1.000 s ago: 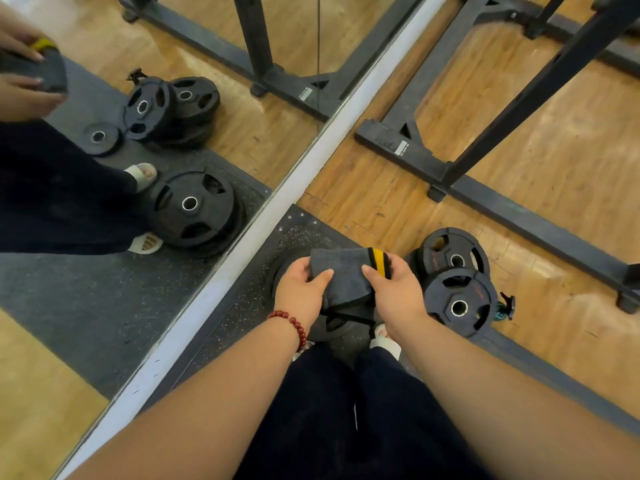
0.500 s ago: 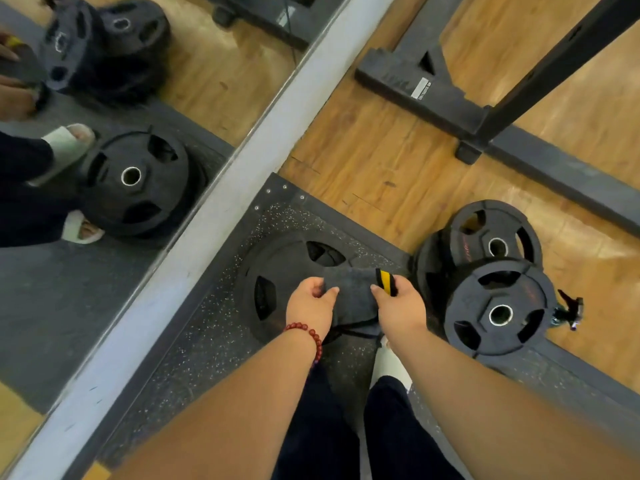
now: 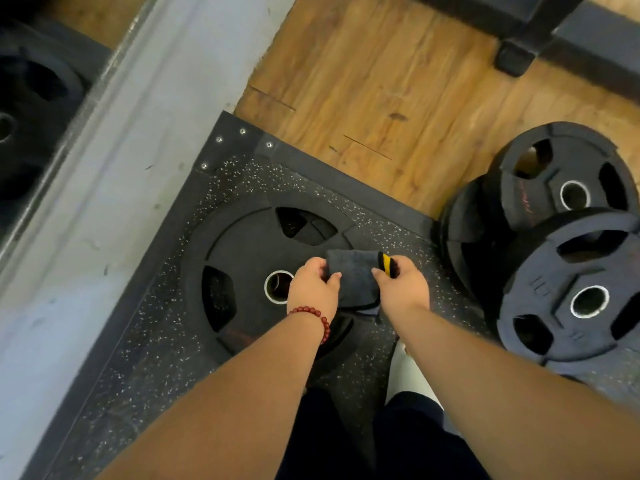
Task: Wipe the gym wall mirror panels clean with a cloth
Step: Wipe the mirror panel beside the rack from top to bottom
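Two hands, left hand [image 3: 313,287] and right hand [image 3: 403,289], stretch the cloth [image 3: 353,277] sideways.

Both hands are out in front holding a folded grey cloth [image 3: 351,277] with a yellow-and-black tag. The left hand [image 3: 313,289], red bead bracelet [image 3: 313,318] on that wrist, pinches the left edge; the right hand [image 3: 403,289] grips the tagged side. Right below them a big black weight plate [image 3: 249,254] lies flat on a speckled rubber mat [image 3: 138,341]. More plates [image 3: 568,271] are stacked on the right, partly on the wood floor [image 3: 381,81]. The mirror's [image 3: 31,98] bottom edge and a pale ledge [image 3: 121,150] run along the left.
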Demonstrator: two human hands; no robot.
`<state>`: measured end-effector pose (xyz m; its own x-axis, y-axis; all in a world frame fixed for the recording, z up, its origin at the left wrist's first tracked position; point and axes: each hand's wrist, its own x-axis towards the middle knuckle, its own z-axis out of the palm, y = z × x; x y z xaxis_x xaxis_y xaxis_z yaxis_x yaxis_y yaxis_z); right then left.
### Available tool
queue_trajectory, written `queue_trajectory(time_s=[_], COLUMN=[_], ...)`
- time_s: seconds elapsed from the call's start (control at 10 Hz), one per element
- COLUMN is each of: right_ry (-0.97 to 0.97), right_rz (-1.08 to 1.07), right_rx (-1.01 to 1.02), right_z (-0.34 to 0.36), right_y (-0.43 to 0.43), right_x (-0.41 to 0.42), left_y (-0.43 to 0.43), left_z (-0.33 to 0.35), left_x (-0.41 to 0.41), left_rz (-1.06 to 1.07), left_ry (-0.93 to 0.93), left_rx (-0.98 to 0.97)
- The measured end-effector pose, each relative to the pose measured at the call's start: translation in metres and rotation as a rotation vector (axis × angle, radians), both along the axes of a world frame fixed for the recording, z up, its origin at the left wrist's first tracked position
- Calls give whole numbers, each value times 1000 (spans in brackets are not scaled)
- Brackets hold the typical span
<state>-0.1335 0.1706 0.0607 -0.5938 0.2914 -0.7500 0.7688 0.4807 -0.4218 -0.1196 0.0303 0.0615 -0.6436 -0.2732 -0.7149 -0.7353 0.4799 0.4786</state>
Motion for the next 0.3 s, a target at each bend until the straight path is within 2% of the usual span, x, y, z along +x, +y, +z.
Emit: queue_trajectory(time_s=[0.1,0.3], right_ry=[-3,-46], right_rz=[-7,80], right_rx=[0,1], right_z=[-6,4], right_y=[1,5], right_x=[-1,-7], left_y=[1,-2], left_z=[-2,19], left_x=[-5,-12], left_rz=[-66,-408], left_ry=[32,148], left_rx=[-31,-240])
